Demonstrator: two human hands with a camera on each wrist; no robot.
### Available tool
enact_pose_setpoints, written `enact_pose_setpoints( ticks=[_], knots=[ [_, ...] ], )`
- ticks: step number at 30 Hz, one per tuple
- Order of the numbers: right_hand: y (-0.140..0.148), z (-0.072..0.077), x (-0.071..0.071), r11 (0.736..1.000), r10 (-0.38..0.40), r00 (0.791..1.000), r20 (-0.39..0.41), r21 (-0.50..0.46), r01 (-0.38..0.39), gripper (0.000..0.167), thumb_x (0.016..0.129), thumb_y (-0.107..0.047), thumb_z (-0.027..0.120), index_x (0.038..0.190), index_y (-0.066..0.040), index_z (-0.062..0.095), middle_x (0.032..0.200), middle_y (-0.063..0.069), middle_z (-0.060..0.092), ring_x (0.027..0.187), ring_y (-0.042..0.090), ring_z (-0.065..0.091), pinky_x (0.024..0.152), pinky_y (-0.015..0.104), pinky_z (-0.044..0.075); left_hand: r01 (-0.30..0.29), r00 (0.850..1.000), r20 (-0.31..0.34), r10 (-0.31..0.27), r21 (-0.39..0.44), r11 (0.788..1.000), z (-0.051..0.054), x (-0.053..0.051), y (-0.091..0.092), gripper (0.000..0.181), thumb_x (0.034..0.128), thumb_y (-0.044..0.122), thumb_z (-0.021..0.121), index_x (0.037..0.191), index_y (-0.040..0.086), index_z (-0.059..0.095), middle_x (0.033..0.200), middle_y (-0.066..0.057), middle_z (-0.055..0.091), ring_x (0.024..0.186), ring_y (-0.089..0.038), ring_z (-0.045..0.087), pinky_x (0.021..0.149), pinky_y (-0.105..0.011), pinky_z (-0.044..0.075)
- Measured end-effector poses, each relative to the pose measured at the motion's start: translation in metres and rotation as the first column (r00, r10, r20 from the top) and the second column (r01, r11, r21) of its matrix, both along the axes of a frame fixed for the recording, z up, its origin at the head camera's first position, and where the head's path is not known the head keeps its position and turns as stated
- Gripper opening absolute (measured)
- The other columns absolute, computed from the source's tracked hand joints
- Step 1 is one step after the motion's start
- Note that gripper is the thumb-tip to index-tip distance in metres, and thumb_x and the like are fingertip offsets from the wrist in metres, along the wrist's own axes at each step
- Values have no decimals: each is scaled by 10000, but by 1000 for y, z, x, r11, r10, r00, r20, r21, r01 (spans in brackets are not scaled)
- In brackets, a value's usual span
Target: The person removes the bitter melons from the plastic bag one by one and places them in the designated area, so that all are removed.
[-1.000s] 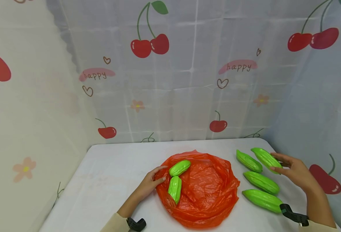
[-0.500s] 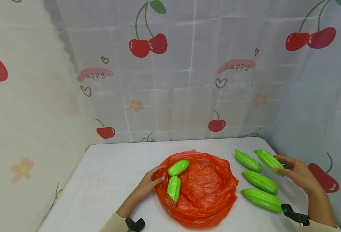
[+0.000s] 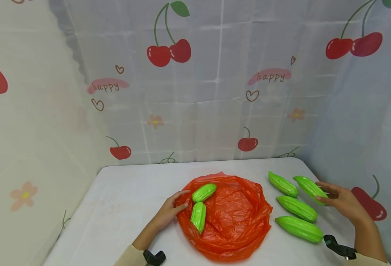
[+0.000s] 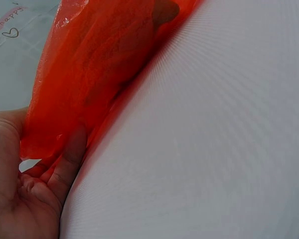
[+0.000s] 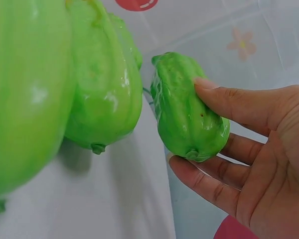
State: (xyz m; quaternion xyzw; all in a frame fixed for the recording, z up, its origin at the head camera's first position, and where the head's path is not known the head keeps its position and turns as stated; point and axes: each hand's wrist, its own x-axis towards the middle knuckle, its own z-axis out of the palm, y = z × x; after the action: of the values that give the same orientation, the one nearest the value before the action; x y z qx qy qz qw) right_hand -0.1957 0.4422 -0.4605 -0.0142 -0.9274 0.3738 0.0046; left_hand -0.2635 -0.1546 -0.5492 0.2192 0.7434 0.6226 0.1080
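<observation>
My right hand (image 3: 343, 201) grips one green ribbed gourd (image 3: 310, 188) at the table's right side; in the right wrist view the thumb lies on top of that gourd (image 5: 189, 109) and the fingers lie behind and below it. My left hand (image 3: 169, 211) holds the left rim of a red plastic bag (image 3: 237, 218), its thumb inside and fingers partly hidden by the film. The left wrist view has the bag (image 4: 94, 64) between thumb and fingers of the hand (image 4: 30, 184). Two gourds, an upper one (image 3: 204, 192) and a lower one (image 3: 199, 217), lie in the bag's left part.
Three more gourds lie right of the bag: a far one (image 3: 283, 184), a middle one (image 3: 296, 208) and a near one (image 3: 299, 229). They rest on the white table (image 3: 125, 207), with a cherry-printed curtain (image 3: 195, 111) behind and at both sides.
The right hand and its gourd have shifted slightly right and toward the near side, widening the gap to the far gourd. The left hand keeps its hold on the bag rim.
</observation>
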Motion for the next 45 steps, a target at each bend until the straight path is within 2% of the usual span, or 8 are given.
enact_pose_setpoints(
  ticks=[6, 22, 35, 45],
  knots=[
    [4, -9, -1, 1000, -6, 1000, 29, -21, 6, 795, 960, -399, 700, 1496, 90, 376, 1471, 416, 373, 1285, 593, 397, 895, 673, 486, 5, 1000, 5, -5, -1, 1000, 0, 0, 0, 485, 1014, 196, 638, 1479, 155, 508, 1524, -92, 471, 1328, -294, 493, 947, -249, 524],
    [7, -21, -5, 1000, -16, 997, 70, -16, 17, 804, 947, -416, 706, 1476, 101, 392, 1429, 436, 388, 1249, 596, 410, 834, 555, 565, -21, 1000, 5, 21, -20, 1000, 0, 2, -1, 486, 1005, 206, 650, 1472, 174, 518, 1538, -86, 456, 1354, -294, 471, 971, -258, 513],
    [7, -21, -5, 1000, 21, 996, 92, 16, -23, 732, 965, -340, 698, 1454, 122, 410, 1401, 469, 392, 1244, 618, 437, 820, 521, 578, -11, 1000, -21, 10, -24, 1000, -2, 1, 0, 475, 1016, 231, 634, 1474, 184, 515, 1524, -96, 471, 1311, -257, 510, 959, -283, 529],
    [9, -20, -6, 999, 31, 994, 106, 15, -33, 734, 963, -334, 700, 1455, 125, 407, 1404, 470, 394, 1242, 610, 454, 808, 495, 579, 9, 1000, 8, -9, 3, 1000, -1, -1, 0, 483, 1017, 214, 634, 1481, 166, 505, 1527, -102, 463, 1293, -293, 529, 935, -290, 546]
  ],
)
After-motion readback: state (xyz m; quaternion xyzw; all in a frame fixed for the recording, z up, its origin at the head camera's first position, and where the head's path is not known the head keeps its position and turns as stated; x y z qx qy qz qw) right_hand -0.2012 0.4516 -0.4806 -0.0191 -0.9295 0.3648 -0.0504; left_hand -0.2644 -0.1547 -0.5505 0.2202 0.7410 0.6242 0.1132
